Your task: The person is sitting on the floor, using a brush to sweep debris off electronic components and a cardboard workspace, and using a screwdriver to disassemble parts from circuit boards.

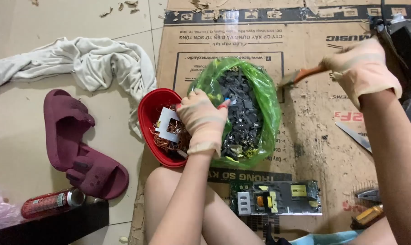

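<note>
Sitting on flattened cardboard (pixel 305 136) laid over a tiled floor, bare knees at the bottom of the view. Left hand (pixel 204 120), gloved in pale cloth, hovering over the seam between a red bowl (pixel 149 113) and a green plastic bag (pixel 264 95); fingers curled toward the bag's rim, perhaps pinching something small and red at the fingertips, though too blurred to tell for certain. Bowl holding tangled copper wire (pixel 169 140) and a flat white square frame (pixel 169 124), touching the bag's left side. Bag gaping open, filled with small dark grey pieces (pixel 244 109).

Right hand (pixel 364 68), gloved likewise, raised above the cardboard to the right of the bag, clenched around the orange handle of a tool (pixel 300 76), blade end pointing left toward the bag and blurred.

Lying on the cardboard just below the bag: a circuit board (pixel 276 198) with yellow and grey parts. Further right, a bare metal blade (pixel 354 134) and, near the lower right, a yellow-handled tool (pixel 368 215), partly hidden by the right forearm.

Off the cardboard to the left: a pair of maroon slippers (pixel 80 140), a crumpled pale cloth (pixel 92 61) above them, and a red drink can (pixel 51 203) on its side near the bottom edge.
</note>
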